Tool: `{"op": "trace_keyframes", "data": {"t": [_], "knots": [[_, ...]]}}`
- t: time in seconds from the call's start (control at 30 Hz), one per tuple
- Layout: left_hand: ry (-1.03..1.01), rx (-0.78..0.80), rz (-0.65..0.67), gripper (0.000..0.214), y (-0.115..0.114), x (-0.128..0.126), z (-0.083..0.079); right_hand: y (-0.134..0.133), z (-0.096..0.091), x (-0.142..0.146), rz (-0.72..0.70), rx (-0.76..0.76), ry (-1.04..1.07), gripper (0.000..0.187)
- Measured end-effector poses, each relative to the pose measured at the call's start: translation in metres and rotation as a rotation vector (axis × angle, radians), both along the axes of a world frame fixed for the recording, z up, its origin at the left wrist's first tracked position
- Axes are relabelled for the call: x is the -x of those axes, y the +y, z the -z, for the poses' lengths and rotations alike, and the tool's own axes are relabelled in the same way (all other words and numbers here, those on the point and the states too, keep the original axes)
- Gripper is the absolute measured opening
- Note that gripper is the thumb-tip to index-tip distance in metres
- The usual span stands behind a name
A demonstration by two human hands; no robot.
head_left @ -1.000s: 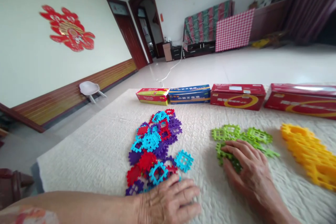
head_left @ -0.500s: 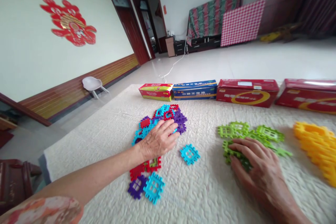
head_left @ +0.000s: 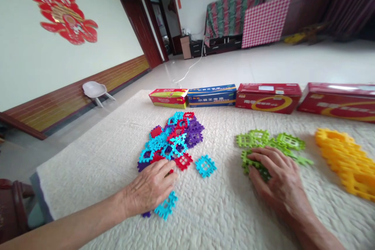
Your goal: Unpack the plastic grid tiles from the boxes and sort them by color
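My left hand (head_left: 154, 185) is low over the near end of a mixed pile of interlocking plastic building blocks (head_left: 158, 140), blue, red and purple. Its fingers curl down with the thumb close to them, and a bit of red and green block peeks out between. Under its near side lies a blue windowed block (head_left: 166, 205). Another blue block (head_left: 205, 166) sits apart to the right of the pile. My right hand (head_left: 277, 177) rests over the green building blocks (head_left: 258, 136), fingers bent but apart, partly covering some pieces.
A yellow block stack (head_left: 347, 164) lies at the far right. Along the back of the quilted cover (head_left: 222, 211) stand a red-and-green box (head_left: 168, 98), a blue box (head_left: 212, 95) and two red boxes (head_left: 268, 97). A white chair (head_left: 95, 90) is beyond, on the floor.
My left hand has moved from the middle of the mixed pile toward me, down to its near end, uncovering the middle blocks. My right hand stays on the green blocks. The view has shifted slightly.
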State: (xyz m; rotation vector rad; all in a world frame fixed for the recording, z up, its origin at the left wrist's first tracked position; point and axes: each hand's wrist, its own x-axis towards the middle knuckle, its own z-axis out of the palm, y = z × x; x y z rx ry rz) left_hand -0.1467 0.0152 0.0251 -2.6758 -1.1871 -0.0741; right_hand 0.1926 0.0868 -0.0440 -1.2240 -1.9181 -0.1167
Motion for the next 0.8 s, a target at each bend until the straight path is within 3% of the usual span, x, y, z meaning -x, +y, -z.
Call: {"op": "trace_keyframes", "data": {"t": [0.1,0.27,0.37,0.5,0.8], "knots": [[0.057,0.073,-0.038,0.021,0.004,0.001,0.001,-0.001,-0.001,0.000,-0.002,0.001,-0.004,0.015],[0.031,0.137,0.065,0.025,0.011,0.006,-0.004,-0.001,-0.002,0.000,-0.012,0.003,0.005,0.015],[0.017,0.142,0.057,0.022,0.010,0.012,-0.005,0.000,-0.001,0.000,-0.017,-0.001,0.007,0.015],[-0.010,0.101,-0.046,0.026,0.008,0.019,-0.003,0.001,0.001,-0.001,-0.017,-0.002,0.007,0.015],[-0.086,0.225,-0.203,0.029,0.012,0.006,-0.005,0.002,0.002,-0.001,-0.022,-0.014,0.005,0.015]]}}
